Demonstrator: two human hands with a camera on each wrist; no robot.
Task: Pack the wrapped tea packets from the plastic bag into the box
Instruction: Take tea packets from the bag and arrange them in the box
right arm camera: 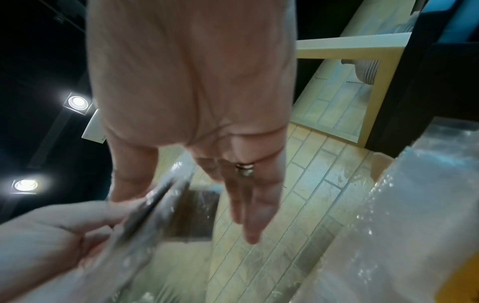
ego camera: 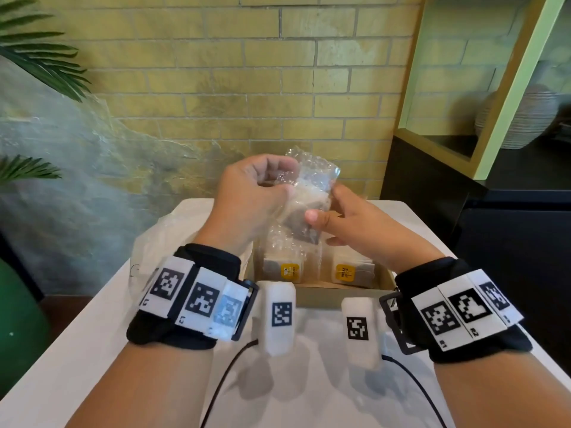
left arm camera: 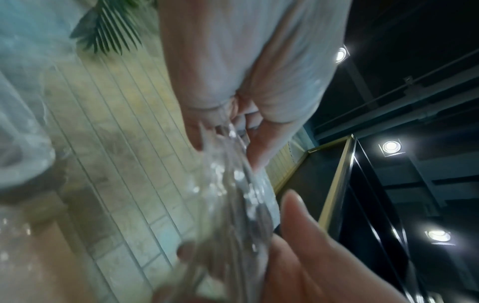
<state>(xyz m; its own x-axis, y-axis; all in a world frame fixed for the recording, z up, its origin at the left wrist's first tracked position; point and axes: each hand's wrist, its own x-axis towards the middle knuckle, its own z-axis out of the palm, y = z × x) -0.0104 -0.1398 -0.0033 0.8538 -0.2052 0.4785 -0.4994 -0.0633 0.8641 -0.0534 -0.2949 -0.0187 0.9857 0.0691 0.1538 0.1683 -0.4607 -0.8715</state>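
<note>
Above the box [ego camera: 312, 291], your left hand [ego camera: 247, 199] and right hand [ego camera: 346, 220] pinch one packet [ego camera: 312, 193]; two packets lie inside already, the bag [ego camera: 160, 242] beside it.

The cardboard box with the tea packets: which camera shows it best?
The head view: the cardboard box lies open on the table, yellow-labelled wrapped packets inside. The right wrist view catches only blurred wrapping at its edge; the left wrist view shows no box.
</note>
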